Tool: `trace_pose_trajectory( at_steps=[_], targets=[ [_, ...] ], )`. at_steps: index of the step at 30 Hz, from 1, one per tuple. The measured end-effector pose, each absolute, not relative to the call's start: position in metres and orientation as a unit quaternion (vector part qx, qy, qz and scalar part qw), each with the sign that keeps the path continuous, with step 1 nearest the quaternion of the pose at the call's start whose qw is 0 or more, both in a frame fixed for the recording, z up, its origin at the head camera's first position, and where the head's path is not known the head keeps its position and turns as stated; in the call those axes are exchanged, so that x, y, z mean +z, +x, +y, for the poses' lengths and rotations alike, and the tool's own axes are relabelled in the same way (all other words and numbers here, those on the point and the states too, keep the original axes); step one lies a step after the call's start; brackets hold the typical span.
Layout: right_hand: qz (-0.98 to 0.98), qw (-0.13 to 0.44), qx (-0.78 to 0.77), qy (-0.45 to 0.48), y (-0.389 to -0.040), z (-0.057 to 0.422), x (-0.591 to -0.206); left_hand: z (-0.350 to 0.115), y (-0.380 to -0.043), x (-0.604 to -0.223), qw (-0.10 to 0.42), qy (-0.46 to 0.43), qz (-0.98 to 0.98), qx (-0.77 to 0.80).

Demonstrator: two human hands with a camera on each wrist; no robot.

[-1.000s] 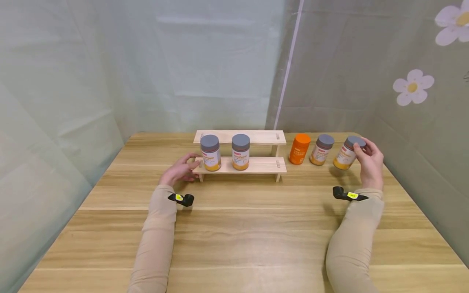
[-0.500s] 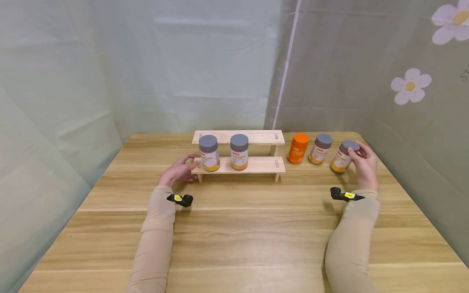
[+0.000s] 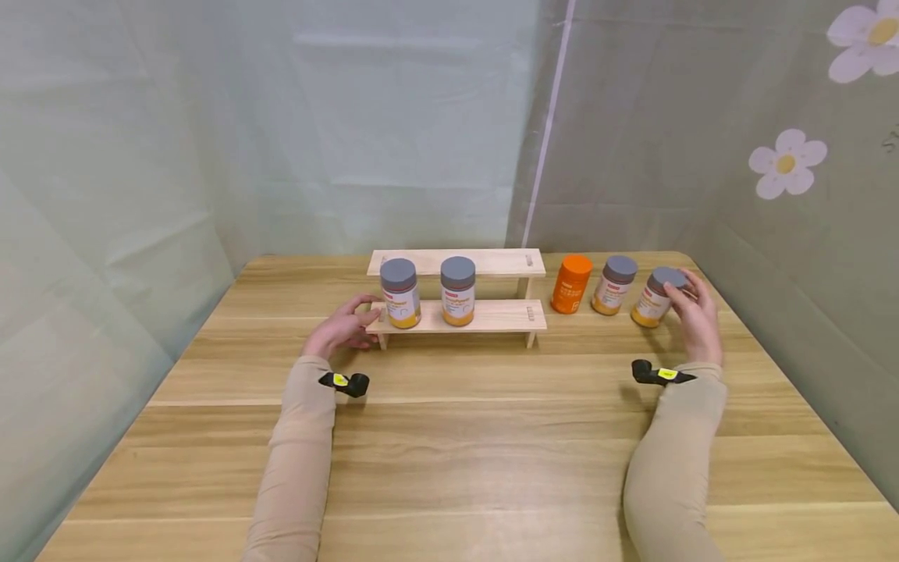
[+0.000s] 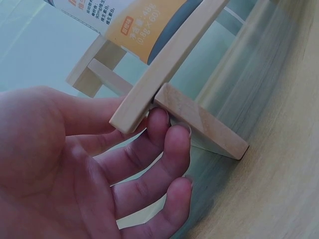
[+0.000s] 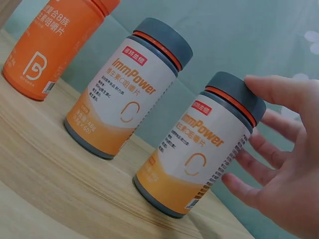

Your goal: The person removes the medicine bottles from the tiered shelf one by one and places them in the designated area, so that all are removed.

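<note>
Rightmost grey-lidded jar [image 3: 648, 301] stands on the counter [image 3: 492, 468] (its twin [image 3: 614, 287] just beside it), lid [image 5: 232, 95] in the grip of the right hand [image 3: 698, 324]; I see the left hand [image 3: 342, 328] pinching the wooden rack [image 3: 502, 314].

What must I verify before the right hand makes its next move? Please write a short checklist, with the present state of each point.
1. Left hand has hold of the lower shelf at its left end: ok.
2. First jar and second jar stand upright on that shelf: ok.
3. Bare space on that shelf, right of the second jar: ok.
4. Right hand touches the outermost jar at its grey lid: ok.
5. Firmness of that hold: cannot tell; some fingertips are hidden.
6. Gap between the outermost jar and the middle jar: ok, they stand apart.
</note>
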State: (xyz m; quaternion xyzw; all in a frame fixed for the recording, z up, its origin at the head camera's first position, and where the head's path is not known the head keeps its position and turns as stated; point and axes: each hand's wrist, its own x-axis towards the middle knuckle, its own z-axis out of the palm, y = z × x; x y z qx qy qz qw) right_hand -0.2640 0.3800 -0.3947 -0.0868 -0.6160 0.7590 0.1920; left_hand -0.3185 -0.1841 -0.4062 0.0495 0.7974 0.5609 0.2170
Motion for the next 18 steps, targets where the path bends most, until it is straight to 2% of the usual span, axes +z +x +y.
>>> trace_pose_trajectory(
  at_steps=[6,18],
  targets=[
    [-0.592,0.243,0.75,-0.167,-0.2702,0.3775,-0.3922,-0.1848,-0.3194,-0.4083,0.218,0.053,0.793,0.567],
    [-0.578,0.232,0.757,-0.198,-0.2694,0.3737,-0.387,-0.185,-0.3239,-0.4126,0.218,0.064,0.788,0.573]
  ],
)
